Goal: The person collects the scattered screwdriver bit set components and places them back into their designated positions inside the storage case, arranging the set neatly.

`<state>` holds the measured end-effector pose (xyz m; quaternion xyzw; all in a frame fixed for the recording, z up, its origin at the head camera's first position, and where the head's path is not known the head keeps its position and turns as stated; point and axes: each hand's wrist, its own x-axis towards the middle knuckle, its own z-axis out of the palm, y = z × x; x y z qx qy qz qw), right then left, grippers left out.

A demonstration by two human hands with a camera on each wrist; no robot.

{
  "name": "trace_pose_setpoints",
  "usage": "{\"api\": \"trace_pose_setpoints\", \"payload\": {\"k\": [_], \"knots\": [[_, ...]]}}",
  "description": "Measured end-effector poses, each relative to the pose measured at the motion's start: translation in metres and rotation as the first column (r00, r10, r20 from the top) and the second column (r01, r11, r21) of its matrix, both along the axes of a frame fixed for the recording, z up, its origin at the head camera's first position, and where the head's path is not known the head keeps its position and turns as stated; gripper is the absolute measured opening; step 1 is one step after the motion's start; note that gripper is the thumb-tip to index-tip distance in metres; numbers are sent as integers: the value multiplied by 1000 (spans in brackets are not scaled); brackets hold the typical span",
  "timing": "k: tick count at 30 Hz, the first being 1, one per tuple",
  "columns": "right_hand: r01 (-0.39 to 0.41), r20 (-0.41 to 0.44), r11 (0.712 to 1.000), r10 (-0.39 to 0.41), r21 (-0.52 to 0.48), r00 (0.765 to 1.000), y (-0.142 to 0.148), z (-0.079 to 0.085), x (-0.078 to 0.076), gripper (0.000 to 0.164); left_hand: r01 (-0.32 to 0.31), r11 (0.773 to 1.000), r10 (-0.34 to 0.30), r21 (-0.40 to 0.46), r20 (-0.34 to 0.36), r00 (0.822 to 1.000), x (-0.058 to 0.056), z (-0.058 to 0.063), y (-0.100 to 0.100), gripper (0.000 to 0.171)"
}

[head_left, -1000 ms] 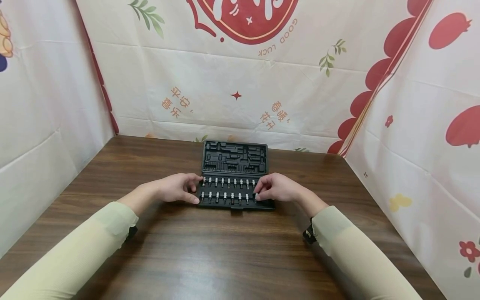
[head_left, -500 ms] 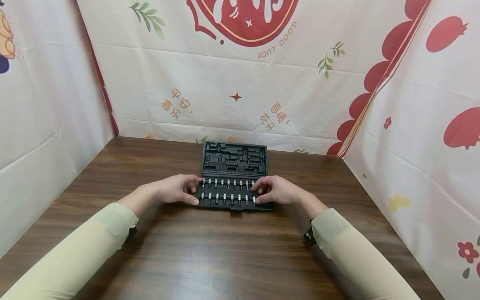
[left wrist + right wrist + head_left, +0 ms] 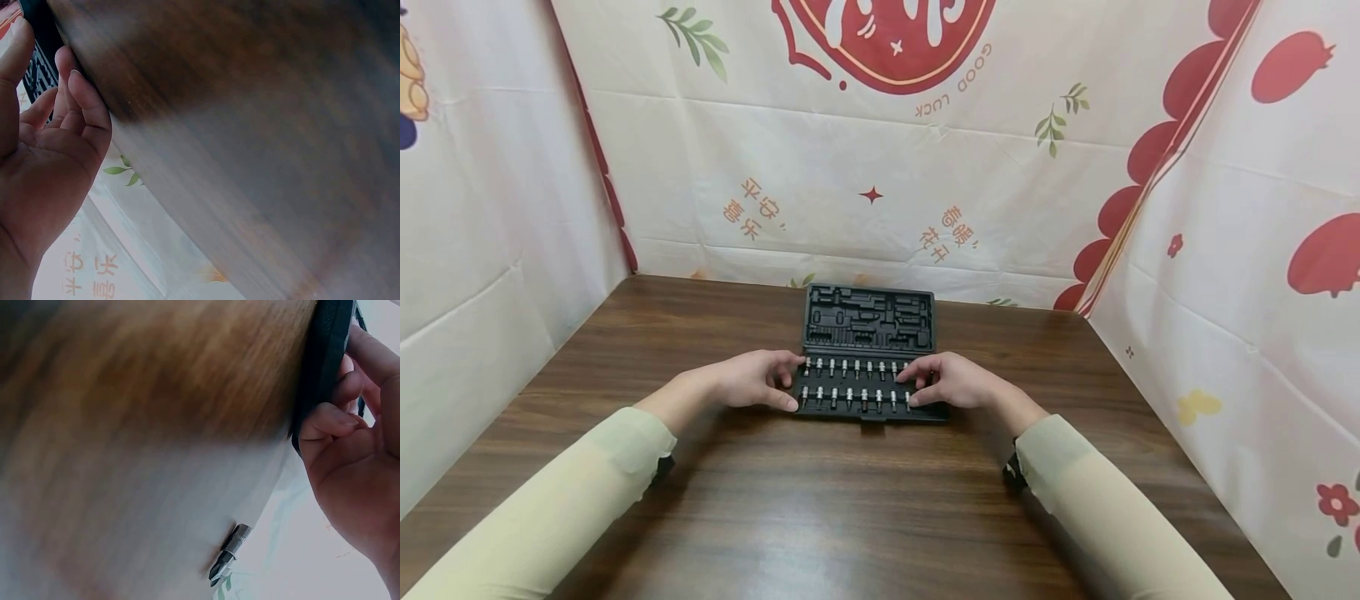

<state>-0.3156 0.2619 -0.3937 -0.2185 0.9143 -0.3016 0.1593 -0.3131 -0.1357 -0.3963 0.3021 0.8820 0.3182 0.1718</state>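
Observation:
An open black plastic case [image 3: 868, 381] lies on the table, two rows of silver screwdriver bit sockets in its near half. At its left edge rests my left hand [image 3: 752, 377], thumb at the near corner and index finger farther back. My right hand [image 3: 958, 381] is over the right end, thumb beside the last bit socket [image 3: 907, 400] of the near row and index finger near the far row. Its thumb and index finger stand apart. In the right wrist view, the outer fingers of the right hand [image 3: 356, 444] are bent beside the case wall [image 3: 322, 369].
Moulded recesses fill the raised lid [image 3: 871, 317] at the back of the case. A loose Phillips bit socket [image 3: 230, 555] lies on the table in the right wrist view. The brown wooden table [image 3: 850, 500] meets printed white cloth [image 3: 872, 225] behind.
My right thumb and index finger have spread apart at the right end of the near row, uncovering the last bit socket. The index finger shifted slightly left. My left hand stays at the case edge.

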Motion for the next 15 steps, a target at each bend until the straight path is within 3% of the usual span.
{"api": "trace_pose_setpoints", "payload": {"k": [15], "knots": [[5,21,1000,-5,-6,1000,0,0,0,33,3,1000,-3,-2,2,1000,1,1,0,84]]}}
